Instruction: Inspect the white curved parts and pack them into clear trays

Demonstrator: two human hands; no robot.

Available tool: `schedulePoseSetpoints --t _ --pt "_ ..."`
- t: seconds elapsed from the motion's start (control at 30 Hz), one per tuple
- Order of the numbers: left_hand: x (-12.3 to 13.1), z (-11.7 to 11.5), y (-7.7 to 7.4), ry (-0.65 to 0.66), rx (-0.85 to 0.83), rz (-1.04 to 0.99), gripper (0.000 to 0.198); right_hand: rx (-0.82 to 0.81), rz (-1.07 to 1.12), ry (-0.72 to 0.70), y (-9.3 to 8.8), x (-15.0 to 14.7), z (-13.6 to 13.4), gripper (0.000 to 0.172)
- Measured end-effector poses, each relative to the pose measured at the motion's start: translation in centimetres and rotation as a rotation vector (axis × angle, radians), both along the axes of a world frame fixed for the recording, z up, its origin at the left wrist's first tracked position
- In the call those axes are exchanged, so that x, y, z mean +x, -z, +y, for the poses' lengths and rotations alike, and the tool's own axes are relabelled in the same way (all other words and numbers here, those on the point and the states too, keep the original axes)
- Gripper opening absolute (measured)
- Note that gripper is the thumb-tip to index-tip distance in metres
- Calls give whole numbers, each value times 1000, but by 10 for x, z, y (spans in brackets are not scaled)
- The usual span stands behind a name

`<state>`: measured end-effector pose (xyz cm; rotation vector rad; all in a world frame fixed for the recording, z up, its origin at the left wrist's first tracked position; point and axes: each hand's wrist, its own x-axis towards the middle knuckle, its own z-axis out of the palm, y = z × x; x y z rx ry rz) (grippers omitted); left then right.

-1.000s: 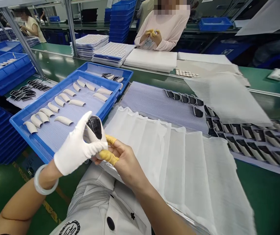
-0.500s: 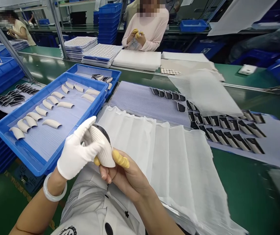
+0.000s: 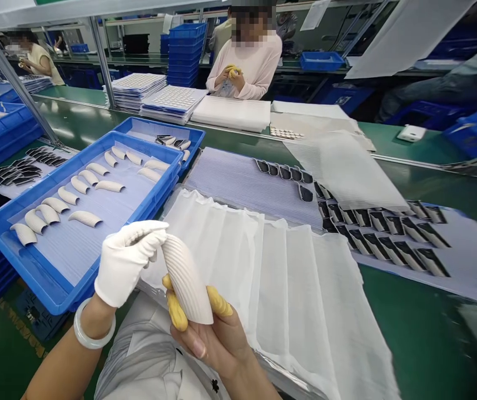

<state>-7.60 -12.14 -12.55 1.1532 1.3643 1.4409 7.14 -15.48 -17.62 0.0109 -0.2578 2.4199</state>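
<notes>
So, in the head view, the curved ribbed white piece [image 3: 186, 278] has turned over since a moment ago: its dark inner face no longer shows, and its pale ribbed back now faces the camera, tilted above the right hand [image 3: 211, 347]. That hand pinches the lower end between its thumb and a finger, both in yellow finger cots [image 3: 219, 301]. The white-gloved left hand [image 3: 127, 264], with a pale bangle [image 3: 78, 328] at the wrist, has its fingers pressed together and touching the upper tip. Its thumb is out of sight, so I cannot tell whether it pinches. The piece's inner face is hidden too. At ten o'clock, a blue tray [image 3: 21, 271] holds rows of similar pieces on a ribbed sheet. At two o'clock, a sheer white cloth [image 3: 288, 289] lies just beside the piece, with rows of dark parts [image 3: 380, 239] beyond it, blurred toward the edge. At twelve o'clock, across the green bench [image 3: 430, 189], a co-worker's hands [image 3: 230, 75] hold something yellow, too small to make out.
</notes>
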Motion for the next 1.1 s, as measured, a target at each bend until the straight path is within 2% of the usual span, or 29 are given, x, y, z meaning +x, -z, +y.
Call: schedulePoseSetpoints --t 0.13,0.3,0.4,0.43,0.5,0.53,0.63,0.9,1.1 --pt "1 1 5 -11 81 -11 20 -69 102 -30 3 -4 -5 41" --pt "2 0 9 29 141 69 23 -77 101 -16 6 -5 -4 41" --pt "3 -1 9 101 140 138 41 -83 65 12 9 -5 -4 38" --pt "4 -1 9 100 128 153 41 -89 56 17 10 -5 -4 39" --pt "5 0 10 63 108 156 27 -104 43 9 13 -5 -5 41" --pt "5 0 10 41 107 146 23 -108 41 2 14 -5 -5 43" --pt "6 2 13 36 106 100 30 -88 66 -4 16 -7 -6 45" --pt "-7 12 25 303 148 -147 39 -47 164 14 14 -10 -7 46" --pt "-7 17 29 320 70 -220 42 -69 120 11 11 -14 -8 43"
